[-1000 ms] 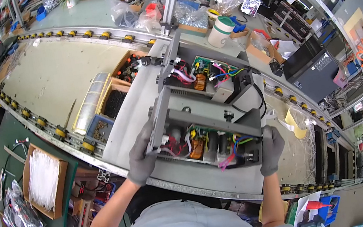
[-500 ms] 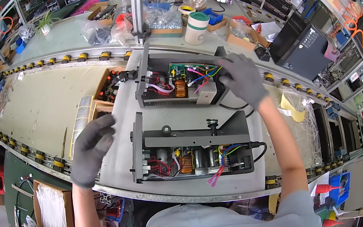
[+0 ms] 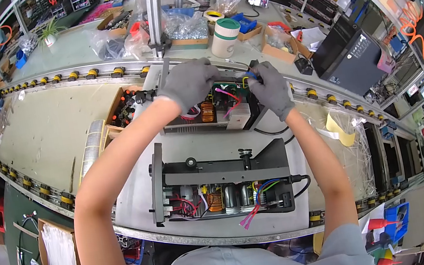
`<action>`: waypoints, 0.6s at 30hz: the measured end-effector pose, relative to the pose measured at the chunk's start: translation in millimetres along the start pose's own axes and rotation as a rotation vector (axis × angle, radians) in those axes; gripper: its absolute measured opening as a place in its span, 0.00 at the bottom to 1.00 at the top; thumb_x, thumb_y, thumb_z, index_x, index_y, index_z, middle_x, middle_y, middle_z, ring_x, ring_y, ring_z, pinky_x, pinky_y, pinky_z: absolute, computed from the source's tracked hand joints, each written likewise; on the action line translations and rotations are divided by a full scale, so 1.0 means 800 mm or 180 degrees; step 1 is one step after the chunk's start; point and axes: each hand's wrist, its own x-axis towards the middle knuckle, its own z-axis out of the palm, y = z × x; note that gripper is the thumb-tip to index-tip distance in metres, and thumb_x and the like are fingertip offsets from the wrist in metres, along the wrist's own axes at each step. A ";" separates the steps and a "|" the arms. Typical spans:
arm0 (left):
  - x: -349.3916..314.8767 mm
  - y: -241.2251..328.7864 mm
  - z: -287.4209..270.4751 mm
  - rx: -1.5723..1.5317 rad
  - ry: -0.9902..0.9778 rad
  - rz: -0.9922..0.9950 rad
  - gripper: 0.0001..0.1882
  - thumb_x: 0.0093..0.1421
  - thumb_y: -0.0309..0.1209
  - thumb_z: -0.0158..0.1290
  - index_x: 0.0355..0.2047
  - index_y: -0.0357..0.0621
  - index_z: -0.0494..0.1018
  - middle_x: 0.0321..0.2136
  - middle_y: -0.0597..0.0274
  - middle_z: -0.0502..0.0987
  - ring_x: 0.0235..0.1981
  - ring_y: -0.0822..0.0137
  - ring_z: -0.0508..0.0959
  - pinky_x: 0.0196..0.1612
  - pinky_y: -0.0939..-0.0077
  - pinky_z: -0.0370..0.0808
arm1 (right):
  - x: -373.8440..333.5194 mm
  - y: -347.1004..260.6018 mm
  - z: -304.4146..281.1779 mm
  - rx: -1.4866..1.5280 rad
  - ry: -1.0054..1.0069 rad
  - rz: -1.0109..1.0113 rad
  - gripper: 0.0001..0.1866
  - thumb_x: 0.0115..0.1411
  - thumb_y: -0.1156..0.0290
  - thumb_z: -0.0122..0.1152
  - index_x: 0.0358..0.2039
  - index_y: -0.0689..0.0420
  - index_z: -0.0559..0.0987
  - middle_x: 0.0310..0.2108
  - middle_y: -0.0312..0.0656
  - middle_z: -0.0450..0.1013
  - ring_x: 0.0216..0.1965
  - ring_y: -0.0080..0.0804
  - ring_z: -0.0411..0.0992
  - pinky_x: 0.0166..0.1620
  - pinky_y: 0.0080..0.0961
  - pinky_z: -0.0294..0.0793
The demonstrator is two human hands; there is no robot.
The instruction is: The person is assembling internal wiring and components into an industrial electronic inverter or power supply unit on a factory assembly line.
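Note:
Two dark metal housings with open sides, full of electronics, stand one behind the other. Over the left part of the far housing [image 3: 189, 126] is my gloved left hand [image 3: 190, 84]. Its fingers are bent and pressed together near the back wall; what they hold, if anything, is hidden. At that housing's right end my gloved right hand [image 3: 271, 90] pinches the blue and yellow-green wires [image 3: 247, 77]. A copper coil [image 3: 207, 112] and pink-ended leads [image 3: 225, 96] show below the hands. The near housing [image 3: 224, 175] is untouched, its loose wires [image 3: 250, 216] hanging out in front.
Both housings rest on a pale board [image 3: 139, 199] across a roller conveyor. A box of small black and orange parts [image 3: 127, 104] and a clear roll [image 3: 93, 143] lie to the left. Behind stand a white tub with green lid [image 3: 225, 37] and a metal post [image 3: 155, 14].
My left hand has moved right and away from me, from beside the board to over the far housing. My right hand has shifted slightly left and now pinches wires there.

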 end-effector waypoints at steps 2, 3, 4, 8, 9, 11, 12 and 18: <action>0.019 -0.003 0.016 0.0086 -0.0107 0.0141 0.10 0.57 0.30 0.54 0.40 0.55 0.79 0.35 0.60 0.76 0.40 0.55 0.78 0.43 0.61 0.76 | -0.001 0.011 -0.003 0.0062 -0.0064 0.0290 0.11 0.56 0.66 0.62 0.33 0.61 0.77 0.30 0.45 0.72 0.28 0.42 0.71 0.34 0.33 0.71; 0.026 -0.003 0.023 0.0140 -0.0126 0.0277 0.11 0.57 0.30 0.54 0.39 0.56 0.79 0.36 0.60 0.76 0.41 0.56 0.78 0.44 0.61 0.76 | -0.003 0.017 -0.006 0.0090 -0.0099 0.0433 0.11 0.56 0.66 0.62 0.33 0.61 0.77 0.29 0.45 0.72 0.28 0.41 0.71 0.34 0.32 0.70; 0.033 -0.003 0.029 0.0180 -0.0113 0.0443 0.11 0.57 0.30 0.53 0.39 0.56 0.80 0.37 0.60 0.76 0.42 0.56 0.78 0.44 0.61 0.76 | -0.003 0.022 -0.009 0.0024 -0.0096 0.0537 0.11 0.57 0.66 0.62 0.34 0.61 0.77 0.28 0.46 0.71 0.27 0.40 0.70 0.34 0.32 0.69; 0.060 0.000 0.046 0.0675 -0.0220 0.1342 0.09 0.58 0.29 0.52 0.37 0.57 0.78 0.40 0.62 0.73 0.43 0.60 0.76 0.42 0.65 0.76 | -0.003 0.041 -0.023 0.0047 0.0014 0.1141 0.12 0.59 0.65 0.61 0.34 0.62 0.79 0.26 0.44 0.73 0.26 0.34 0.70 0.33 0.30 0.69; 0.066 0.000 0.049 0.0816 -0.0144 0.1676 0.08 0.58 0.30 0.53 0.36 0.57 0.78 0.40 0.63 0.73 0.42 0.61 0.76 0.42 0.66 0.75 | 0.000 0.044 -0.028 0.0124 0.0063 0.1333 0.12 0.59 0.64 0.61 0.34 0.62 0.79 0.26 0.43 0.74 0.26 0.32 0.71 0.32 0.29 0.69; 0.072 0.000 0.052 0.1089 -0.0112 0.2246 0.06 0.57 0.33 0.54 0.34 0.57 0.78 0.39 0.66 0.72 0.40 0.63 0.75 0.40 0.68 0.74 | 0.007 0.044 -0.036 0.1626 -0.0153 0.2410 0.13 0.61 0.65 0.59 0.37 0.63 0.79 0.31 0.44 0.77 0.29 0.29 0.72 0.33 0.25 0.70; 0.073 0.000 0.054 0.1260 -0.0128 0.2300 0.05 0.57 0.34 0.54 0.34 0.57 0.78 0.39 0.66 0.72 0.40 0.64 0.75 0.39 0.69 0.74 | 0.011 0.041 -0.038 0.2388 -0.0257 0.2925 0.14 0.62 0.65 0.59 0.38 0.64 0.79 0.33 0.44 0.78 0.30 0.28 0.73 0.33 0.23 0.71; 0.053 -0.003 0.056 0.1170 -0.0156 0.1896 0.04 0.55 0.35 0.55 0.28 0.56 0.80 0.40 0.67 0.72 0.45 0.65 0.73 0.39 0.71 0.73 | 0.002 -0.008 -0.011 0.3866 0.0225 0.1980 0.25 0.64 0.75 0.53 0.59 0.70 0.60 0.50 0.56 0.71 0.49 0.38 0.75 0.49 0.27 0.77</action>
